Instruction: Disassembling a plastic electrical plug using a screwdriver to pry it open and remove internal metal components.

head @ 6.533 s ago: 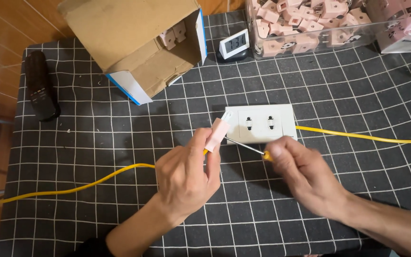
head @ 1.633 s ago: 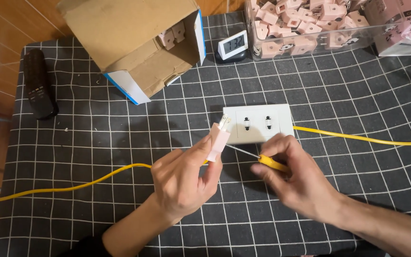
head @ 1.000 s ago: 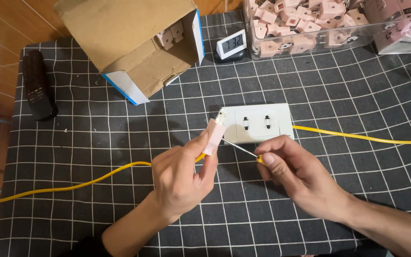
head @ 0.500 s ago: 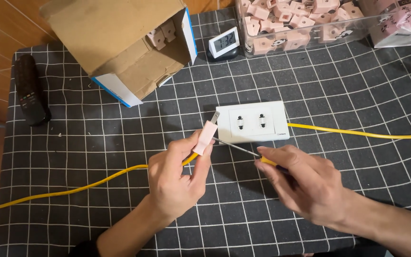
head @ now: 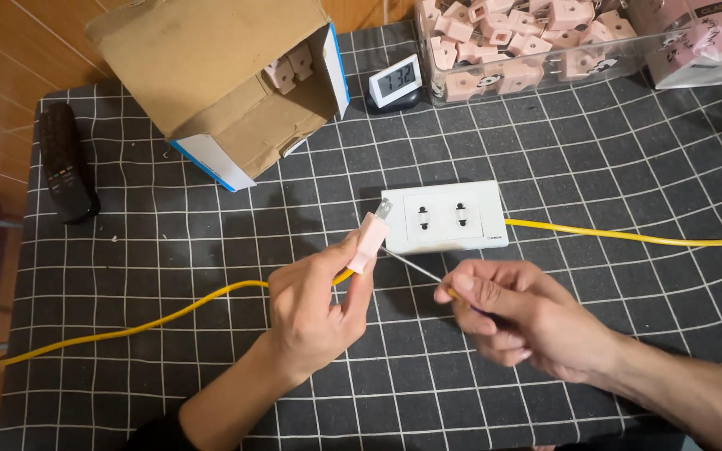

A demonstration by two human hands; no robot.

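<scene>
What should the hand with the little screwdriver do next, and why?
Probably bring the screwdriver's tip up to the pink plug. The left hand holds the plug up by the white socket box, and the right hand points the thin shaft at it, the tip just short.

Matt pink plastic plug (head: pixel 368 242); glossy white plastic socket (head: pixel 444 215); checked cloth mat (head: pixel 628 167).

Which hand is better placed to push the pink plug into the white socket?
Left. The left hand already pinches the pink plug, prongs aimed at the white socket just beside it. The right hand is busy with a thin screwdriver.
</scene>
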